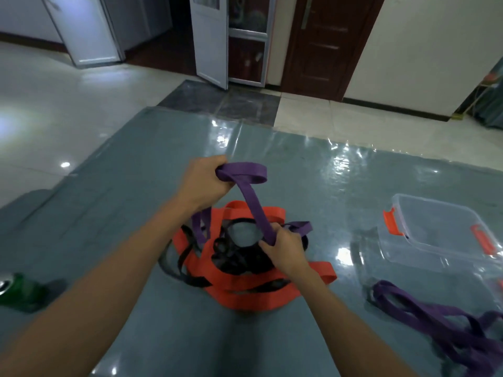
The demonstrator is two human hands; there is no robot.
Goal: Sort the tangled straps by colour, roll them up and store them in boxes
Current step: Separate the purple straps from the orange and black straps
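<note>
A purple strap [251, 197] runs taut between both hands above a tangled pile on the grey mat. My left hand [202, 183] grips a folded loop of it, raised. My right hand [284, 247] grips the strap lower down, just over the pile. The pile holds wide orange straps [245, 291] and thin black straps [234, 257], wound into each other. A separate heap of purple straps [435, 319] lies at the lower right. A clear plastic box [441, 229] with orange clips stands open to the right.
The grey mat [136, 186] under shiny clear film covers the tiled floor. A green can-like object [19, 291] lies at the left edge. White doors and a dark wooden door stand at the far wall.
</note>
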